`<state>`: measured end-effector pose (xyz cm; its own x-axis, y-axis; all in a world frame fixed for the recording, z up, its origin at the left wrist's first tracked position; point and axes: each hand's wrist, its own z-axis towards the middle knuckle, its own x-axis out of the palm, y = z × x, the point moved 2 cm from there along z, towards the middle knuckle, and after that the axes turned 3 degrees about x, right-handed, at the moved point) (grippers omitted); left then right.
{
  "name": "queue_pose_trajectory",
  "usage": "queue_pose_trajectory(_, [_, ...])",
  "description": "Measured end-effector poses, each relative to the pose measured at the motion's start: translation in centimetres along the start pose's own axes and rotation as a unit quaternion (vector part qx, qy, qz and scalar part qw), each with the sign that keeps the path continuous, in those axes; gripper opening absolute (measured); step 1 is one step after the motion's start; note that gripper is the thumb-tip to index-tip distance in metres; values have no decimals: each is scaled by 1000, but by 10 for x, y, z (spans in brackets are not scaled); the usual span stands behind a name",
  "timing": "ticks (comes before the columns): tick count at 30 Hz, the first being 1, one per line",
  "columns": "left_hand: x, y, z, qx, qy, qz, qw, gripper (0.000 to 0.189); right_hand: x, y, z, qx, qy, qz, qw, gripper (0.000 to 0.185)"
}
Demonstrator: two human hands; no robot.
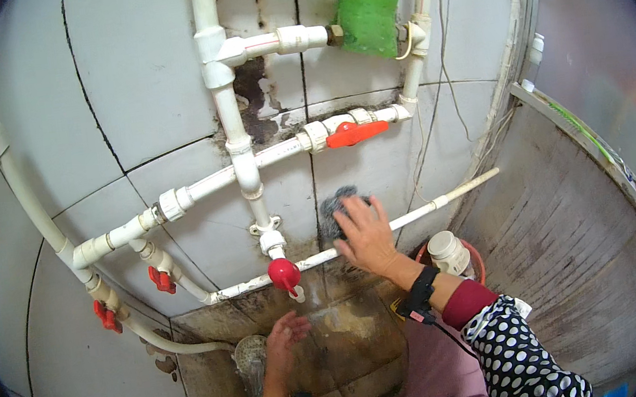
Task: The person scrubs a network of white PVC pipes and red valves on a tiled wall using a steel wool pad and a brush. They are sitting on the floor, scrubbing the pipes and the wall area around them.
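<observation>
A dark grey scouring pad (329, 214), likely steel wool, lies flat against the white wall tiles (288, 202). My right hand (368, 235) presses on it with spread fingers, just above a thin white horizontal pipe (415, 216). Part of the pad is hidden beneath the fingers. Below a tap with a round red handle (284, 273), my left hand (286, 336) hovers with slightly bent fingers and nothing in it. Dark grime marks the wall around the upper pipes and along the tile joints.
White plastic pipes (230, 114) cross the wall, with a red lever valve (356, 133) and a cut green bottle (369, 12). Smaller red valves (162, 279) sit at left. A white jar (448, 252) stands in a reddish bucket (479, 268). A floor drain fitting (251, 352) receives a hose.
</observation>
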<state>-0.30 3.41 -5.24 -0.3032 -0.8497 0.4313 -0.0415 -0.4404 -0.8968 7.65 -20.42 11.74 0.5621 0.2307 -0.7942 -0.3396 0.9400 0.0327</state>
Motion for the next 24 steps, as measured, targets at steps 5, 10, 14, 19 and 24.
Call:
queue_pose_trajectory(5, [2,1,-1,-43,-30,8,999,53,-11,-4,3,23,-167,-1,986,52])
queue_pose_trajectory(10, [3,1,-1,-36,-12,3,999,50,-11,-2,5,-49,-83,9,995,51])
queue_pose_trajectory(14, [2,3,-1,-47,-26,-1,999,51,-13,-3,6,6,-150,-3,989,50])
queue_pose_trajectory(19, [3,-1,-2,-29,-19,-14,999,48,-13,2,2,-9,-22,-7,1000,51])
queue_pose_trajectory(24, [4,-3,-3,-24,-12,6,1000,48,-24,-2,14,-5,-147,9,989,47])
